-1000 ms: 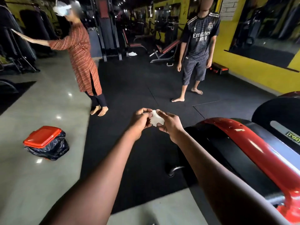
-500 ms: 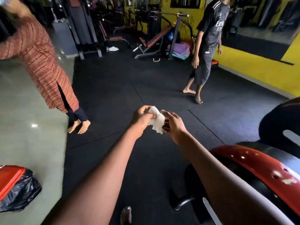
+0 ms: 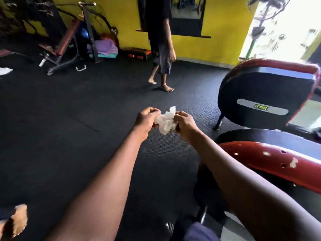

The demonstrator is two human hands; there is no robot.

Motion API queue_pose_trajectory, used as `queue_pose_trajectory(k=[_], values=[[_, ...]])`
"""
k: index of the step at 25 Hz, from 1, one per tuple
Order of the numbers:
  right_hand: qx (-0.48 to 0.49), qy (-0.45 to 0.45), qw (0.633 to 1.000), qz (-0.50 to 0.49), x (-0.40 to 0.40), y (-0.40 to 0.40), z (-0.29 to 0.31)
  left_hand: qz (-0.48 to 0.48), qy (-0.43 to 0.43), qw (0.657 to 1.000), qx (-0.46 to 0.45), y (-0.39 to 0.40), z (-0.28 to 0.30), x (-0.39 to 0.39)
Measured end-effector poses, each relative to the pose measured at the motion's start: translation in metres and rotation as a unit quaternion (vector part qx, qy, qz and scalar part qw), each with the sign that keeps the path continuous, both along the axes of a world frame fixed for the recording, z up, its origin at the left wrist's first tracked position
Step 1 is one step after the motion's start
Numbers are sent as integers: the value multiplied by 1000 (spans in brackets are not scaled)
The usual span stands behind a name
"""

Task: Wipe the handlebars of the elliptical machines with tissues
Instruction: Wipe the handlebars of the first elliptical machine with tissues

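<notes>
Both my arms reach out in front of me over the black rubber floor (image 3: 73, 119), a finely dotted matting laid in big tiles with thin seams running between them; my left hand (image 3: 146, 118) and my right hand (image 3: 185, 122) sit close together, each with its fingers curled in and pinching an edge of the white tissue (image 3: 165, 121), which hangs crumpled between them in the air, well above the mat; one corner of it sticks up past my right knuckles. To my right stands the nearer elliptical machine (image 3: 271, 159), its red housing chipped with white spots and small holes, my right forearm passing just beside it; beyond it a second elliptical machine (image 3: 264, 100) shows a rounded black cover trimmed in red, with a grey label plate and a green logo; I cannot make out any handlebars from here. The far wall (image 3: 121, 18) is painted bright yellow and carries a dark-framed mirror (image 3: 187, 16); a barefoot person (image 3: 162, 54) in dark shorts stands on the mat before it; to the left a weight bench (image 3: 59, 47) leans among dark frames, with folded purple and teal mats (image 3: 104, 49) beside it; harsh daylight pours through an opening (image 3: 281, 28) at the upper right.
</notes>
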State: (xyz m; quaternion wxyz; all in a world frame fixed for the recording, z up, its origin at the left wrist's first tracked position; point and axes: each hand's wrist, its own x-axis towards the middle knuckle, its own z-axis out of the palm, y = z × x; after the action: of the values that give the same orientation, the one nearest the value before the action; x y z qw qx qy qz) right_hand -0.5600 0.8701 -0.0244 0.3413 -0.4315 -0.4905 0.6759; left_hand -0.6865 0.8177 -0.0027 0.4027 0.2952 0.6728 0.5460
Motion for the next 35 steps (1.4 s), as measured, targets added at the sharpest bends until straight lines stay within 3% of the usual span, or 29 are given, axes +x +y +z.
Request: queue_pose_trajectory(k=[4,7,10,14,16,19,23,26,30,32,35], values=[[-20,45,997,-60,-6,101,-23,-132,18,991,-5,114,-21,-5],[-25,63,991,-116,-4,186,-37,-149,54,987,5,210,-28,-16],[-59,74,986,-140,7,272,-39,-195,33,980,-20,313,-25,-20],[-10,13,996,-90,30,362,-15,-241,31,970,-3,435,-13,1],[-10,17,990,-141,48,407,-10,-266,-1,964,-4,496,-15,25],[19,35,964,-262,88,475,-10,-386,-54,920,-54,577,-21,71],[15,60,931,-360,146,550,-8,-456,-75,887,5,672,-18,131],[56,45,902,-425,193,597,-2,-539,-133,831,16,747,-4,188],[48,43,814,-577,273,623,1,-610,-199,760,-104,791,12,293],[52,17,779,-624,312,624,-3,-658,-165,720,-144,800,11,346],[58,-14,723,-688,378,621,-5,-754,-108,643,-80,802,4,428]])
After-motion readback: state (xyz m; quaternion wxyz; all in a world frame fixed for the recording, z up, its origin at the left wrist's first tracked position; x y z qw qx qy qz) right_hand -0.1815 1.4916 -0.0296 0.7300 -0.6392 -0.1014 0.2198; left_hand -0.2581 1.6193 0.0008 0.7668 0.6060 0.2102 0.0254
